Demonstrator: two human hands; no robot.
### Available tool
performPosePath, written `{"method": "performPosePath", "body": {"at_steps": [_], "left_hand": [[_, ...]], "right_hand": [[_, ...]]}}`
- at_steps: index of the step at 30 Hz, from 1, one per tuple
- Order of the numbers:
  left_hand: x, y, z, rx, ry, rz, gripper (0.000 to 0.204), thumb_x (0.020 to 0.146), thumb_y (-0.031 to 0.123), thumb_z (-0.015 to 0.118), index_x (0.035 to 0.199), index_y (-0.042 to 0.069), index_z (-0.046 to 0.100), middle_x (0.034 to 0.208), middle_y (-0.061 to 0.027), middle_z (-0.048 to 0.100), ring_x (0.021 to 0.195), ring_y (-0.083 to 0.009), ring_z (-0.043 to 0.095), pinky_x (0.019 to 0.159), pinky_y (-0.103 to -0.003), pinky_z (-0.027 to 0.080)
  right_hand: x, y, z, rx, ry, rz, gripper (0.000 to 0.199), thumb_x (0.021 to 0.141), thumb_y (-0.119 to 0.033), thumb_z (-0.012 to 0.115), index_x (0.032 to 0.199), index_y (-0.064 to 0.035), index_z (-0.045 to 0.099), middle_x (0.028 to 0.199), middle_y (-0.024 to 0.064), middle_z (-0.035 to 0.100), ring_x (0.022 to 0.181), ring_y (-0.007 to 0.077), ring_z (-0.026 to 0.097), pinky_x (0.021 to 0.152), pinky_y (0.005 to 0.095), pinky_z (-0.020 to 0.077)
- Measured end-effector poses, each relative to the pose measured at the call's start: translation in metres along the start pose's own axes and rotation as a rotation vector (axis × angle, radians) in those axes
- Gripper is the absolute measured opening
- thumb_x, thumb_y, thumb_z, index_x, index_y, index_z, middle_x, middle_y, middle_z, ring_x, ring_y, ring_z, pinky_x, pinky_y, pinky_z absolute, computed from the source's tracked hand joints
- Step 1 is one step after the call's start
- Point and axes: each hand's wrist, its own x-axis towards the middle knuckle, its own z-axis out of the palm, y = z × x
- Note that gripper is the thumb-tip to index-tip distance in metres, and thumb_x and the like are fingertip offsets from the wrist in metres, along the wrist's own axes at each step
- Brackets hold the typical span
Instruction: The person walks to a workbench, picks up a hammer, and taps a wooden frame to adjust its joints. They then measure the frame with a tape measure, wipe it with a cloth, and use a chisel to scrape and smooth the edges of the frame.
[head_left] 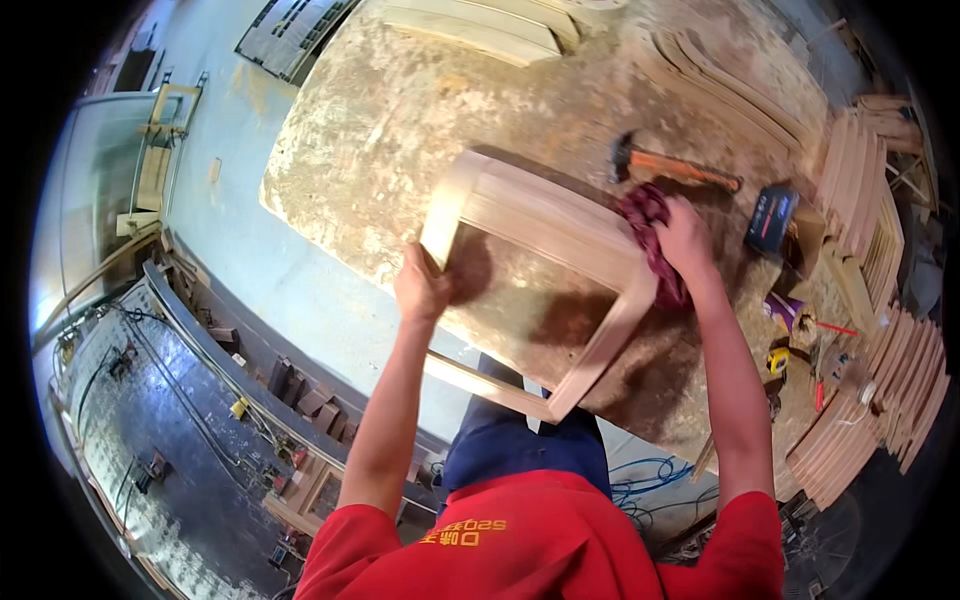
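Observation:
A pale wooden frame [550,228], with a broad slat across its far side, rests at the near edge of the worktable, one rail overhanging toward my body. My left hand [421,287] is closed around the frame's left side piece. At the frame's far right corner, my right hand [684,240] grips a dark red crumpled cloth [648,222], which touches the wood. Just beyond that hand lies a hammer [680,168] with an orange handle and a dark head.
The stained worktable [370,130] carries curved wooden pieces [715,90] at the far right and boards [475,28] at the back. A dark box [772,220], a yellow tape measure [778,360] and stacked wooden strips [850,430] sit to the right. Blue hose [650,480] lies on the floor.

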Motion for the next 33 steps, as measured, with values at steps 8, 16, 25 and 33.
{"method": "performPosePath", "body": {"at_steps": [8, 16, 25, 33], "left_hand": [[0.002, 0.006, 0.003, -0.011, -0.069, 0.074, 0.056, 0.070, 0.010, 0.075, 0.121, 0.006, 0.052, 0.104, -0.0189, 0.064, 0.090, -0.0450, 0.066, 0.074, -0.052, 0.055], [0.001, -0.004, -0.004, -0.051, 0.014, 0.126, 0.057, 0.072, 0.018, 0.082, 0.121, 0.007, 0.053, 0.102, -0.0127, 0.062, 0.080, -0.0372, 0.068, 0.064, -0.047, 0.055], [0.006, -0.005, -0.001, -0.012, 0.006, 0.193, 0.055, 0.078, 0.031, 0.086, 0.115, 0.007, 0.053, 0.102, -0.0116, 0.060, 0.073, -0.0357, 0.067, 0.058, -0.046, 0.055], [0.007, -0.001, -0.001, -0.021, -0.031, 0.163, 0.055, 0.074, 0.017, 0.083, 0.118, 0.008, 0.053, 0.104, -0.0112, 0.061, 0.083, -0.0354, 0.068, 0.062, -0.046, 0.055]], "right_hand": [[0.115, -0.221, 0.104, 0.056, -0.083, -0.180, 0.033, 0.088, -0.027, 0.072, 0.108, -0.0007, 0.069, 0.117, 0.0194, 0.067, 0.105, 0.0418, 0.066, 0.092, 0.0470, 0.0534], [0.029, -0.156, 0.041, 0.081, -0.005, -0.033, 0.029, 0.080, -0.012, 0.079, 0.108, -0.0077, 0.071, 0.103, 0.0154, 0.067, 0.094, 0.0393, 0.068, 0.083, 0.0478, 0.0549], [0.044, -0.243, 0.092, -0.013, 0.064, -0.352, 0.028, 0.074, -0.018, 0.081, 0.093, -0.0108, 0.061, 0.096, 0.0115, 0.059, 0.087, 0.0325, 0.065, 0.071, 0.0471, 0.0539], [0.117, -0.270, 0.120, -0.004, -0.063, -0.245, 0.032, 0.088, -0.018, 0.074, 0.112, 0.0002, 0.064, 0.122, 0.0211, 0.065, 0.109, 0.0444, 0.064, 0.093, 0.0499, 0.0528]]}}
